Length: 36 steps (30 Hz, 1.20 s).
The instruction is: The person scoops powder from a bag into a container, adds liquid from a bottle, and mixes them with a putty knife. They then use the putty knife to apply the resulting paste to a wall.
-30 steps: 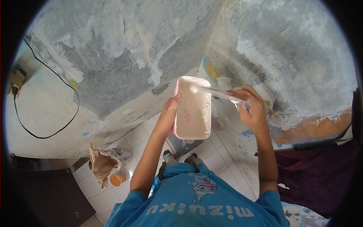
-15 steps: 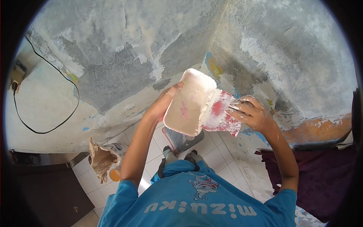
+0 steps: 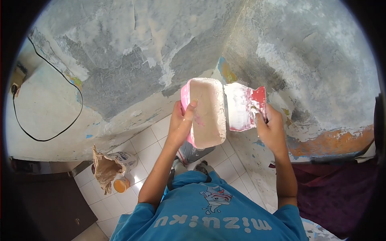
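My left hand (image 3: 183,122) grips the left side of a pink plastic tub (image 3: 207,114), its thumb over the rim. Off-white paste coats the tub's inside and lies thick along its right rim. In my right hand (image 3: 272,126) is a red putty spreader (image 3: 245,106), its broad face smeared with white paste. The spreader's left edge is just right of the tub's rim, a narrow gap between them. Part of my right hand's fingers is hidden behind the spreader.
Patchy grey walls (image 3: 132,76) meet in a corner ahead. A black cable (image 3: 83,102) hangs at the left. On the tiled floor are an opened paper bag (image 3: 108,166) and an orange-topped container (image 3: 121,184). A dark purple cloth (image 3: 329,193) hangs at right.
The spreader has come away from the tub's right rim and turned, with more white paste on its face. The tub has tipped, showing its pink left side.
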Available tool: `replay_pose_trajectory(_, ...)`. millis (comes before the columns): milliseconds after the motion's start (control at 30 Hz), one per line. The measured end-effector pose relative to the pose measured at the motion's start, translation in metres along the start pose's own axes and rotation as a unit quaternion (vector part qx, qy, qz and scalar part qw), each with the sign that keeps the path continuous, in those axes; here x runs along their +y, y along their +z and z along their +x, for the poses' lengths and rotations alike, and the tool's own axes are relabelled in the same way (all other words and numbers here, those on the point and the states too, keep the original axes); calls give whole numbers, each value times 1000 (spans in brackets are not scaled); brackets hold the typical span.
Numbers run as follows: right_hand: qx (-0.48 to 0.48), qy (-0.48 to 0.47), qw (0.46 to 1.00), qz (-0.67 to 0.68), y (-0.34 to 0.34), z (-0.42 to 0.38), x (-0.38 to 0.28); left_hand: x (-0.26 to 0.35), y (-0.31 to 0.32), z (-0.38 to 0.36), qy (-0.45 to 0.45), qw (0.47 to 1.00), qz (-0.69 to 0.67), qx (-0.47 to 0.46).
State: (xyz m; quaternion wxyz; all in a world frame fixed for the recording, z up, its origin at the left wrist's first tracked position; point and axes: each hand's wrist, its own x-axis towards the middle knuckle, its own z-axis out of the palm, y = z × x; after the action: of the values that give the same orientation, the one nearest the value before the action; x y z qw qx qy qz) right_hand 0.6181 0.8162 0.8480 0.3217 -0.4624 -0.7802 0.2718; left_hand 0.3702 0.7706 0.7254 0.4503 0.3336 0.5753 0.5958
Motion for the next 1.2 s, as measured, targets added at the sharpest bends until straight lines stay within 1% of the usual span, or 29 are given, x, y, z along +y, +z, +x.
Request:
replay_pose_trajectory(33,-1,0,1000,1,4,-2,-3,-1,2,-3,-1,1000,1,1)
replay_pose_trajectory(100,-15,-13,998,-60,11,-3,-8,1,6,-9,-5,999,15,32)
replay_pose_trajectory(167,-13,-18,999,-46,21,-4,-7,-4,10,-12,-3,999,14,33)
replay_pose_trajectory(267,-8,-42,992,-121,32,-5,-5,-6,13,-15,2,999,-5,43)
replay_pose_trajectory(300,-9,-42,992,-121,36,-6,-5,-6,13,-16,2,999,-20,49)
replay_pose_trajectory(367,0,-68,984,-161,44,-9,-7,-10,15,-18,7,998,-24,56)
replay_pose_trajectory(533,-5,-79,973,-216,63,-8,-14,-22,16,-18,0,997,-37,71)
replay_pose_trajectory(600,-38,-63,969,-237,69,-5,-15,-25,16,-19,-13,996,-30,81)
replay_pose_trajectory(733,-56,-62,967,-239,73,0,-18,-27,13,-18,-14,995,-44,89)
replay_pose_trajectory(833,-79,-59,959,-266,76,1,-19,-33,12,-18,-35,995,-18,94)
replay_pose_trajectory(900,-87,-77,960,-255,74,2,-17,-35,12,-17,-52,989,-103,90)
replay_pose_trajectory(933,-87,-79,960,-255,77,4,-16,-35,12,-16,-50,989,-103,91)
replay_pose_trajectory(1000,-82,-84,958,-263,83,2,-10,-37,11,-16,-43,995,-26,90)
replay_pose_trajectory(1033,-82,-86,957,-264,86,3,-10,-36,12,-16,-42,995,-27,91)
replay_pose_trajectory(1100,-99,-57,956,-270,92,1,-11,-36,15,-19,-28,994,-40,95)
replay_pose_trajectory(1200,-103,-63,961,-248,107,-1,1,-46,20,-18,-12,994,-65,91)
